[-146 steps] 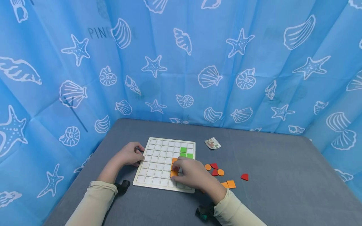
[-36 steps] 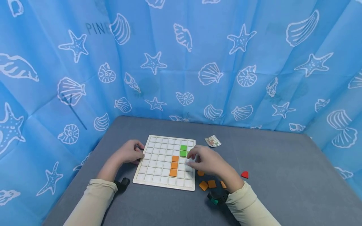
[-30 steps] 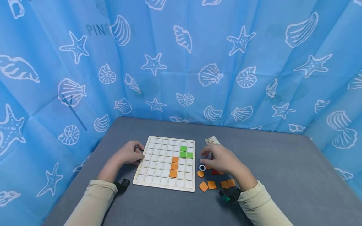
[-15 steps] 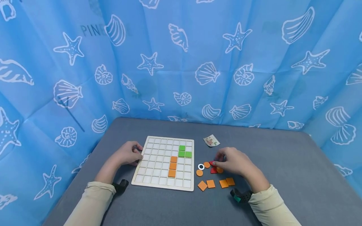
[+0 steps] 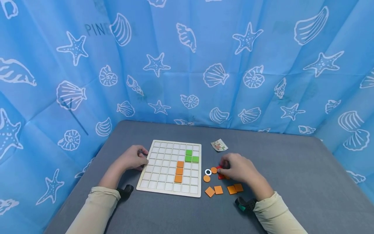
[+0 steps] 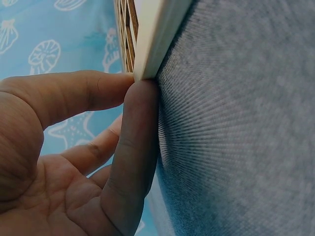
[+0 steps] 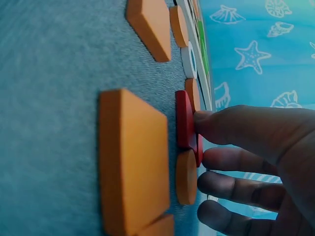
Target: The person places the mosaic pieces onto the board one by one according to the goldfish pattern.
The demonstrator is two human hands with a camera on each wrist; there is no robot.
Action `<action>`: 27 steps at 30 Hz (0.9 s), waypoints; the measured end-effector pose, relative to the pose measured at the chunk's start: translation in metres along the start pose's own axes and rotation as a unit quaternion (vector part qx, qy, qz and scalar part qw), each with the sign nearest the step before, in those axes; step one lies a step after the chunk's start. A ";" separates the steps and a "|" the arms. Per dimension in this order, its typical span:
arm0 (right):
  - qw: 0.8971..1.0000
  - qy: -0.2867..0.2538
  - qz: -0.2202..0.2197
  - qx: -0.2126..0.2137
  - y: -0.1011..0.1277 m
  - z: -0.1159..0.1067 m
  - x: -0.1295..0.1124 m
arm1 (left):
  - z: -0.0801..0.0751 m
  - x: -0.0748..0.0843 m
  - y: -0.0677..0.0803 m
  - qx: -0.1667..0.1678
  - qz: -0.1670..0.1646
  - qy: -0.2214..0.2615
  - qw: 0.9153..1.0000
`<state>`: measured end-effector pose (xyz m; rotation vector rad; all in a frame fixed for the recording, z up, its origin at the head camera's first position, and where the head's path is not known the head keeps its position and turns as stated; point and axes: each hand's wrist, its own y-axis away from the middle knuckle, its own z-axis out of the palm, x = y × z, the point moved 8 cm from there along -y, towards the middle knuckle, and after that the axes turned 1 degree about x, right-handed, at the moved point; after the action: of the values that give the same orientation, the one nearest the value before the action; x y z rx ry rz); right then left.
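— What's changed?

— From my remote seat, I see the right hand (image 5: 238, 165) has left the wooden grid board (image 5: 157, 169) for the loose pieces (image 5: 218, 190) just beside it on the grey tabletop (image 5: 292, 169). Three green tiles (image 5: 195, 159) sit in their cells, so I judge the work has turned from placing to picking.

— And the grip?

— The right thumb touches the nearer red piece (image 7: 184, 118), fingers loosely spread; I can't tell whether they pinch. The left hand's (image 5: 132, 158) fairly straight thumb and finger only touch the board's left edge.
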<state>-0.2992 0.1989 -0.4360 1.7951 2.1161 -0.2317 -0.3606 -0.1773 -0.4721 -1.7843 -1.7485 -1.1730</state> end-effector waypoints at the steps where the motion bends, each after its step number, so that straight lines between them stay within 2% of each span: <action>1: 1.000 0.001 -0.002 0.002 0.000 0.000 0.000 | 0.000 0.000 0.000 0.000 -0.001 0.000 1.000; 11: 1.000 0.008 -0.016 0.017 -0.003 0.002 -0.003 | 0.000 0.001 0.001 0.004 -0.003 -0.005 1.000; 21: 0.999 -0.011 -0.035 0.024 -0.005 0.004 -0.008 | -0.001 0.004 0.001 0.001 0.006 -0.004 1.000; 27: 0.999 -0.021 -0.029 0.023 -0.004 0.006 -0.007 | 0.000 0.002 0.003 -0.001 0.009 -0.003 1.000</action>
<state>-0.3016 0.1895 -0.4394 1.7401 2.1514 -0.3324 -0.3582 -0.1763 -0.4694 -1.8025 -1.7322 -1.1639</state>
